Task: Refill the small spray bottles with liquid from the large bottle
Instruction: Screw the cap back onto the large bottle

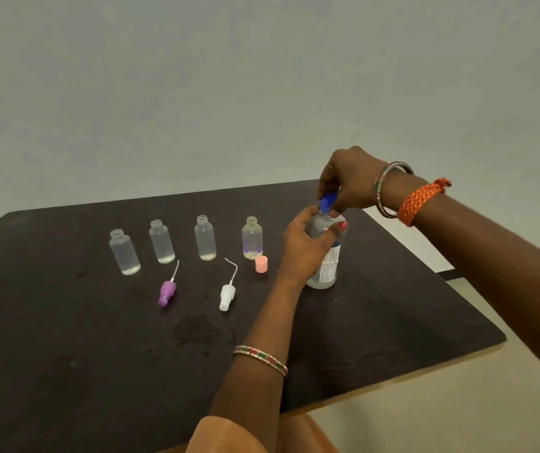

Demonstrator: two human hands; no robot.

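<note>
Far left on the dark brown tabletop (66, 322): a clear plastic small spray bottle (124, 252), uncapped, upright, only a thin layer of liquid at the bottom; neck left open, presumably ready for pouring. Just right of it, a second clear uncapped small bottle (162, 241), likewise nearly empty, then a third clear uncapped small bottle (205, 238), all three lined up in a row with gaps between, likely so each mouth can be reached without knocking a neighbour. In front of the row, lying on their sides: a purple spray pump head with white dip tube (167, 291) and a white spray pump head with curved dip tube (228, 296), set aside near their bottles for refitting later. Further right, a fourth clear small bottle with a purple printed pattern (252, 238), also open, and a small pink plastic cap (261, 264) standing just in front of it. A faint wet patch nearer the table's front edge, probably spilled liquid. Next, left hand (307, 243) wrapped closed around the upper body of the large clear labelled bottle (325, 266), which stands upright on the table, braced against twisting. Above it, right hand (350, 181) with fingers pinched shut on the blue screw cap (327, 202) at the bottle's neck; whether loosening or tightening, impossible to tell
</note>
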